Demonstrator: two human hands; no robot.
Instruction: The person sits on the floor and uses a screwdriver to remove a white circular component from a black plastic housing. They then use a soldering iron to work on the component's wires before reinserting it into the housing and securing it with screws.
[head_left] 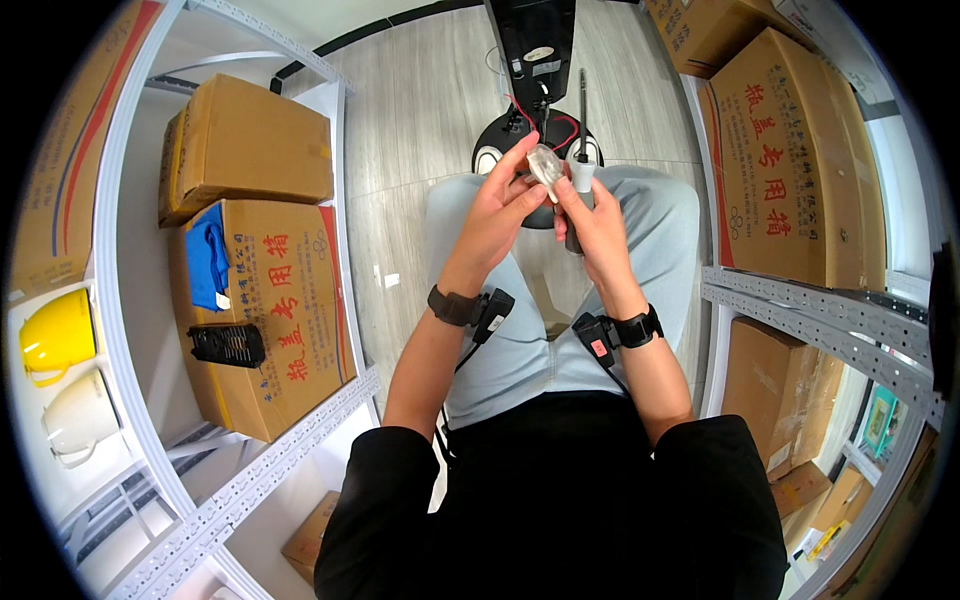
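A black shirt is closest. The left hand and right hand pinch a clear plastic part between the knees; the right also grips a screwdriver, tip up. Lining up the part seems underway; next probably needs steady fingers.

Bright, even light throughout — shelf edges bow toward the blackened rim, the black shirt swallowing detail.
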